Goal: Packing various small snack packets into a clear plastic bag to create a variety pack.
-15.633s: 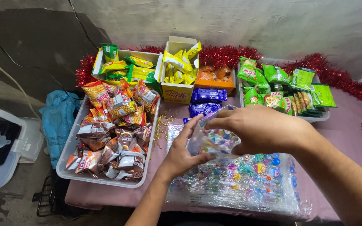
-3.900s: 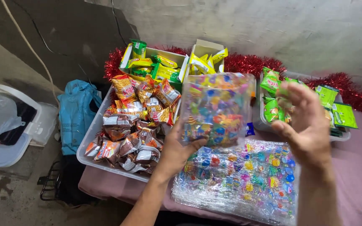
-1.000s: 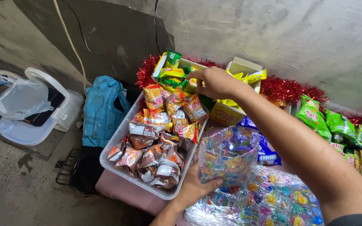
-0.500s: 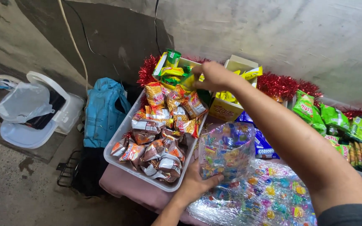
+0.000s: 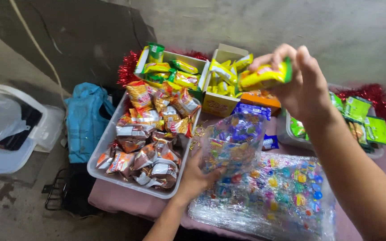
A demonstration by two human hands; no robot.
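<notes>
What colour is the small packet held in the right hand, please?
Yellow with a green end, in the head view: packet in the right hand.

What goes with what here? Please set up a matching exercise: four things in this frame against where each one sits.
Things:
1. yellow snack packet
2. clear bag of colourful candies
3. brown and orange snack packs
4. blue bag

Places:
A. in the white tray
B. in the left hand
C. beside the table, lower down
D. in the right hand

Pairs: 1-D, 2-B, 3-A, 4-C
</notes>
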